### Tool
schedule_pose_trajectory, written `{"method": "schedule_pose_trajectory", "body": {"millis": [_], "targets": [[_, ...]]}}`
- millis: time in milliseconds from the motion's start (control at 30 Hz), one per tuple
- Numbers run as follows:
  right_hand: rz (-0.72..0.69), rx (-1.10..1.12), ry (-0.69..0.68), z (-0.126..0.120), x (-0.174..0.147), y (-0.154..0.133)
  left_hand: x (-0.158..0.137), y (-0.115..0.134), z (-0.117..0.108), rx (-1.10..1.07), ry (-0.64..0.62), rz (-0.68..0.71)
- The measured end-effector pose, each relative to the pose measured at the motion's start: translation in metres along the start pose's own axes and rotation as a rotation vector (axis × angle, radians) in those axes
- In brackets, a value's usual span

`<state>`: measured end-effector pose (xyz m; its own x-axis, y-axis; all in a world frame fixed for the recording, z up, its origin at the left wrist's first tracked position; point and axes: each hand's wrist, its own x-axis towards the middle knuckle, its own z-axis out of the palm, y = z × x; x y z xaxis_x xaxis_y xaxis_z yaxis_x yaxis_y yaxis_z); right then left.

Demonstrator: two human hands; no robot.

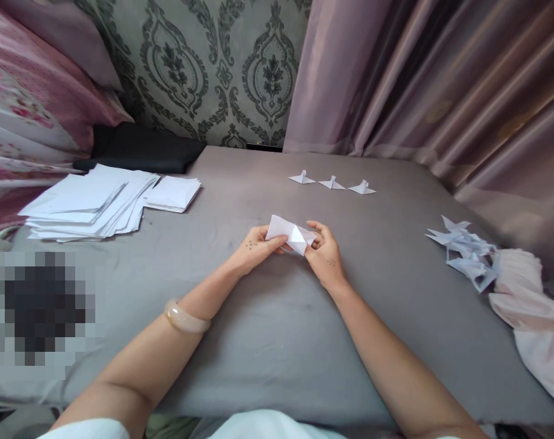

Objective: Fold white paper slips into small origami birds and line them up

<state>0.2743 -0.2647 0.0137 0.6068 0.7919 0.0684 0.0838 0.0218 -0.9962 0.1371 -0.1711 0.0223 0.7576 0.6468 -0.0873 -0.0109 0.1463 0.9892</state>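
Between my hands, above the middle of the grey-covered table, is a partly folded piece of white paper with a raised crease on its right half. My left hand grips its left side, thumb laid across the front and fingers behind. At its right end, my right hand pinches the lower corner, with the index finger curled above and apart from the sheet. Some fingertips are hidden behind the paper. A pale bangle circles my left forearm.
Stacks of white paper and smaller squares lie at left, by a black cloth. Three folded paper figures stand in a row at the back. A pile of folded paper lies right, beside pale fabric.
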Motion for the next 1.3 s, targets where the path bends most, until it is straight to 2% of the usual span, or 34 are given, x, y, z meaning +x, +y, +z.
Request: {"method": "schedule_pose_trajectory", "body": {"millis": [67, 133, 233, 300, 367, 467, 600, 767, 900, 1000, 1067, 1167, 1300], "targets": [[0.077, 0.054, -0.07, 0.0, 0.001, 0.0, -0.001, 0.002, 0.0, -0.081, -0.045, -0.024], [0.098, 0.067, -0.129, -0.001, 0.001, -0.001, -0.003, 0.005, -0.001, -0.157, -0.13, -0.067], [0.017, 0.0, -0.177, -0.003, 0.0, -0.001, -0.006, 0.01, 0.0, -0.214, -0.274, -0.16], [-0.103, -0.12, -0.159, -0.003, 0.0, 0.0, -0.008, 0.011, 0.002, -0.217, -0.308, -0.203], [-0.231, -0.263, -0.079, -0.004, -0.001, 0.001, -0.008, 0.01, 0.005, -0.209, -0.26, -0.197], [-0.362, -0.425, 0.077, -0.002, -0.005, 0.0, -0.007, 0.008, 0.011, -0.181, -0.094, -0.153], [-0.406, -0.5, 0.089, 0.004, -0.014, -0.002, -0.006, 0.004, 0.021, -0.058, 0.073, -0.125], [-0.314, -0.539, 0.082, 0.01, -0.019, -0.002, -0.006, 0.0, 0.026, -0.018, 0.205, -0.125], [-0.192, -0.393, 0.143, 0.006, -0.011, 0.002, -0.004, -0.003, 0.022, -0.072, 0.314, -0.077], [-0.102, -0.25, 0.078, 0.001, -0.002, 0.008, -0.001, -0.006, 0.016, -0.128, 0.334, -0.012], [-0.061, -0.223, 0.04, -0.002, 0.003, 0.011, 0.001, -0.007, 0.012, -0.137, 0.342, -0.028], [-0.051, -0.258, 0.039, -0.006, 0.006, 0.013, 0.003, -0.008, 0.006, -0.084, 0.408, -0.061], [-0.112, -0.374, 0.012, -0.006, 0.005, 0.014, 0.003, -0.011, -0.001, 0.07, 0.418, 0.014]]}}
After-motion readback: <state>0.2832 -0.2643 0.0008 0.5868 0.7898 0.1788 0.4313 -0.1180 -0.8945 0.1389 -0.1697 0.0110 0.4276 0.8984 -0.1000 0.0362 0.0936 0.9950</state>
